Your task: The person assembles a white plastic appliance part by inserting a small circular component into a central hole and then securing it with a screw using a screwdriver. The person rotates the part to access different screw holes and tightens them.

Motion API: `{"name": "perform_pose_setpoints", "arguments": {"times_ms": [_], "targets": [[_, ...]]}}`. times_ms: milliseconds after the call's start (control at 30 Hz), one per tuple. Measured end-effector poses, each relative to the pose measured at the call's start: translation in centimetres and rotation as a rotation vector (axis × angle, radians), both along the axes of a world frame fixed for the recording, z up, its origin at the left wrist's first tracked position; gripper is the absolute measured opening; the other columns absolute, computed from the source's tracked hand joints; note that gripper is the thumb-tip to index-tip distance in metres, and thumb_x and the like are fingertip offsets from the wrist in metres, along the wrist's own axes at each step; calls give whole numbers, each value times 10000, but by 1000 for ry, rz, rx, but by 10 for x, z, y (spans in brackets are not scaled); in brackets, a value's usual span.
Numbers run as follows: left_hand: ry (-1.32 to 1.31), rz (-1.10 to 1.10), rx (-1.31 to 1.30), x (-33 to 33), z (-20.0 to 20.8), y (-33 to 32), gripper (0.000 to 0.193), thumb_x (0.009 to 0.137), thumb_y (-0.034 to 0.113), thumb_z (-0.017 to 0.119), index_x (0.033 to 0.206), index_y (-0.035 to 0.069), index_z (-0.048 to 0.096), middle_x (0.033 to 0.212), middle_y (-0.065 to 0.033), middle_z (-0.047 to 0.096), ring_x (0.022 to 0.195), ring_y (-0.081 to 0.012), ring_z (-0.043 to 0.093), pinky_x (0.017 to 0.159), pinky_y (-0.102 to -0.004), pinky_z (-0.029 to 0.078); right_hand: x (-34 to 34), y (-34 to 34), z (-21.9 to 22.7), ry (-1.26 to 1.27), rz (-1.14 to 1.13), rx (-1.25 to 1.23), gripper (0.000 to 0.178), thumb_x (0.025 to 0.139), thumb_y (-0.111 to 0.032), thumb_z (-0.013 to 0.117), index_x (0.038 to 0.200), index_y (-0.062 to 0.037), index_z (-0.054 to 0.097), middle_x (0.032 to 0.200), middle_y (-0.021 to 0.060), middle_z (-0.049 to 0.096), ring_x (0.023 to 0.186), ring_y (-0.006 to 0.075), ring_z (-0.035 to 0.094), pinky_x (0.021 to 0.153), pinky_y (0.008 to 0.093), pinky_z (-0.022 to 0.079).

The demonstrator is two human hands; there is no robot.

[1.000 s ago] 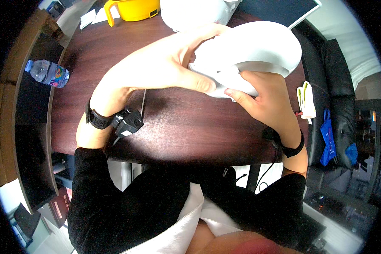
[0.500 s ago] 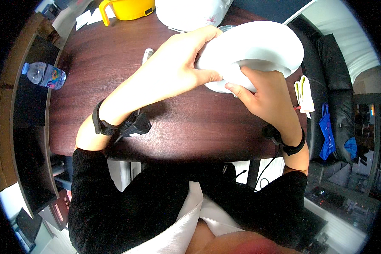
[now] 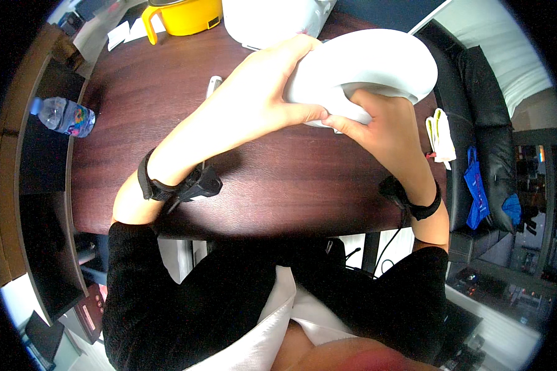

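Observation:
A glossy white rounded object (image 3: 377,59) with a curved hollow is held up over the far right of the table; I cannot make out its kind. My left hand (image 3: 272,83) is closed on its left side, thumb along the near edge and fingers mostly hidden behind it. From the near side, my right hand (image 3: 387,127) grips the edge, fingers reaching into the hollow and thumb pressed on the outside. The two thumb tips almost meet at the near edge. Both wrists wear black straps with small black devices.
On the dark wooden table (image 3: 278,167), a yellow handled pot (image 3: 189,18) and a white appliance (image 3: 269,21) stand at the back. A water bottle (image 3: 68,116) is at the left edge. A folded cloth (image 3: 440,136) lies right, beside a black sofa (image 3: 489,93).
The white object has shifted slightly left and tipped a little, its near edge rising. Both hands keep their hold, the right thumb lying closer to the left one.

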State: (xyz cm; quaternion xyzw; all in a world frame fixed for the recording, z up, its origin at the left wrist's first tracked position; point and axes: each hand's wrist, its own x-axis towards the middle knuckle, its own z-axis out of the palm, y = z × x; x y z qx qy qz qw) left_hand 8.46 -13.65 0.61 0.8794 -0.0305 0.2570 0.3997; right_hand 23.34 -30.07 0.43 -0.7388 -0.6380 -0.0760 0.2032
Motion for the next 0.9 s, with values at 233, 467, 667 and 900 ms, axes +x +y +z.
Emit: {"name": "perform_pose_setpoints", "arguments": {"times_ms": [233,467,667,900], "targets": [[54,16,-152,0,2,6,583,700,104,779,1198,-2,496,1034,-70,600,970,-133,557,861,-282,461,4,3,3,-8,58,75,375,656,-338,797,770,-25,625,648,131,614,581,269,620,539,319,475],[110,44,-193,-1,4,13,610,704,75,779,1219,-38,475,1076,-82,593,991,-136,554,874,-275,462,8,2,2,39,43,57,313,708,-265,768,830,-20,617,682,126,626,606,256,635,545,318,478],[217,-77,-297,-6,10,34,669,728,125,761,1270,-74,423,1142,-100,576,1052,-149,536,942,-286,423,-3,0,10,323,176,4,287,774,-211,693,964,-11,616,817,165,632,749,288,643,656,325,491],[336,-130,-254,0,2,61,599,764,202,734,1246,-32,467,1126,-100,586,1058,-156,535,933,-278,421,-3,7,-20,883,245,-115,269,864,-141,583,1060,42,559,813,75,617,720,124,598,671,268,483]]}}
